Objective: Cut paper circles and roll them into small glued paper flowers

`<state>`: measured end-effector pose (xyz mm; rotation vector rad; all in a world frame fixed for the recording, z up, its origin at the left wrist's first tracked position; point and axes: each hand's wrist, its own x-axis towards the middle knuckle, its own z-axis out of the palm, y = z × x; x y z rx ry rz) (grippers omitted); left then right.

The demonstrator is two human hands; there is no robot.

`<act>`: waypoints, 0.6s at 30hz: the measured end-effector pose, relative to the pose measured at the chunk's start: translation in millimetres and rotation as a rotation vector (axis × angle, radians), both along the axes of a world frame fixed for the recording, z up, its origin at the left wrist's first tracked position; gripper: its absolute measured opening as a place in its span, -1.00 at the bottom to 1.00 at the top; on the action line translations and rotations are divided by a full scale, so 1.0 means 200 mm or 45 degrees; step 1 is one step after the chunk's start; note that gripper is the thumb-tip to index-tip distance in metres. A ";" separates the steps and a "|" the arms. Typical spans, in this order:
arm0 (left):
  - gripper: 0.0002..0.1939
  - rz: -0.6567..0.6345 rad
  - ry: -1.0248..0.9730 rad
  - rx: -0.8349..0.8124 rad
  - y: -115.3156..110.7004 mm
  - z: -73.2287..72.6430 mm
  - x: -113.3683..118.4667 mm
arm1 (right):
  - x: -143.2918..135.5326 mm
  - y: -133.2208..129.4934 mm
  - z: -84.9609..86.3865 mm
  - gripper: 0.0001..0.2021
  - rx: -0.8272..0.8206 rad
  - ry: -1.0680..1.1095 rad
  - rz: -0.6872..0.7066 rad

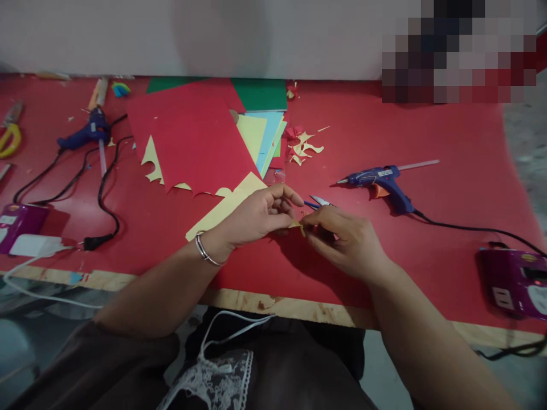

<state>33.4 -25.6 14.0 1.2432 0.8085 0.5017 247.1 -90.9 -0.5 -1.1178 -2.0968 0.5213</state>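
My left hand (265,213), with bracelets at the wrist, pinches a small yellow paper piece (296,225) between thumb and fingers. Close by on the right, my right hand (342,236) has its fingertips closed on the other end of that piece. The piece is small and partly covered by the fingers. Behind my left hand lies a folded yellow paper strip (222,208). Scissors (321,201) with a pointed blade lie just beyond my right hand, their handles partly hidden.
Red sheets (192,136) and coloured papers lie at the back, beside yellow scraps (303,147). Blue glue guns sit at right (380,181) and left (96,130), with cords to purple power boxes (519,282). Yellow-handled scissors (11,139) lie far left.
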 end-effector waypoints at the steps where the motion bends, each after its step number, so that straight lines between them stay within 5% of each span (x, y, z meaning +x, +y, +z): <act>1: -0.70 -0.028 0.002 -0.019 0.01 0.00 -0.01 | 0.00 0.00 0.00 -0.89 -0.008 0.005 0.009; 9: -0.63 -0.188 -0.066 -0.147 0.05 -0.03 -0.04 | -0.01 -0.02 0.01 -0.82 -0.132 0.032 0.063; 18: -0.69 -0.072 -0.031 -0.097 0.03 -0.01 -0.02 | -0.01 -0.02 0.03 -0.85 -0.148 0.019 0.069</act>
